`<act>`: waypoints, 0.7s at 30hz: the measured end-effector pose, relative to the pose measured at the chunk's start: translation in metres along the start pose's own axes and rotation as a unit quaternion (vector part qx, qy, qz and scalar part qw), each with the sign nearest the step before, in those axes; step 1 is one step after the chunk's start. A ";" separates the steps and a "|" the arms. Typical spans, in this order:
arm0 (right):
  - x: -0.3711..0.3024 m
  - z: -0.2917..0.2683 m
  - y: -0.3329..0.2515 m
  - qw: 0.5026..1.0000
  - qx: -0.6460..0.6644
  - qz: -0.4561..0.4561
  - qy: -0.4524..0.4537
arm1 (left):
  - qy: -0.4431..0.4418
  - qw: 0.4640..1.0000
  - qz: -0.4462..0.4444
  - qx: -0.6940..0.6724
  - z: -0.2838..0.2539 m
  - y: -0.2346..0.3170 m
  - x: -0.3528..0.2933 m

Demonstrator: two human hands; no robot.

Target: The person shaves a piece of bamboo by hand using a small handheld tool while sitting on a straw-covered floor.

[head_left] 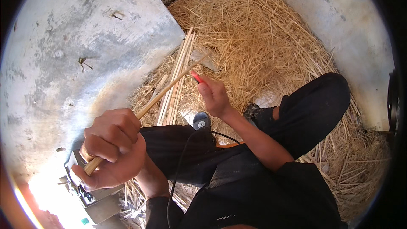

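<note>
My left hand [116,146] is closed around the near end of a long, thin wooden stick [163,92]. The stick slants away up and to the right, its far end beyond my right hand. My right hand [215,96] is closed on a small red tool [196,76], which sticks out past the thumb close beside the stick. Fingers hide most of this tool, so its kind and any blade cannot be made out. Under the stick, several pale wooden strips [180,65] lie side by side on the straw.
Loose straw and shavings [258,29] cover the floor and heap up ahead. A stained, pale wall [85,29] rises at left, another wall [360,29] at right. My bent legs [313,114] frame the work. A grey metal box [104,210] stands at lower left, and a dark cord [180,161] crosses my lap.
</note>
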State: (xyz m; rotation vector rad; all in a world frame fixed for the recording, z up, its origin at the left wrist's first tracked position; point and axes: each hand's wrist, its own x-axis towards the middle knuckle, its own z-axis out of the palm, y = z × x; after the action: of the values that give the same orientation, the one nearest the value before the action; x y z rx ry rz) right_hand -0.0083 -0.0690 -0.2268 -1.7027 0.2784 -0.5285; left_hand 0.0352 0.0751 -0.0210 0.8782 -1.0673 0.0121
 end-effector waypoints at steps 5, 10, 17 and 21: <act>0.011 -0.019 0.035 0.965 -0.192 0.177 -0.028 | -0.002 1.000 0.000 0.014 0.005 0.000 0.002; 0.003 -0.007 -0.016 0.987 0.141 -0.034 0.062 | -0.019 0.999 -0.003 0.028 0.001 0.001 0.001; 0.001 -0.011 0.035 0.984 -0.128 0.126 0.006 | -0.051 0.999 -0.006 0.000 -0.001 0.001 0.001; -0.002 0.000 -0.016 0.994 0.041 -0.057 0.089 | -0.050 0.999 -0.010 0.017 -0.003 0.002 0.000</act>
State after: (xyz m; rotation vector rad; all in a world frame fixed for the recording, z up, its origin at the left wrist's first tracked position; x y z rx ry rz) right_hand -0.0117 -0.0648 -0.2115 -1.6011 0.2845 -0.7697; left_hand 0.0365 0.0781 -0.0206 0.9276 -1.1543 -0.0297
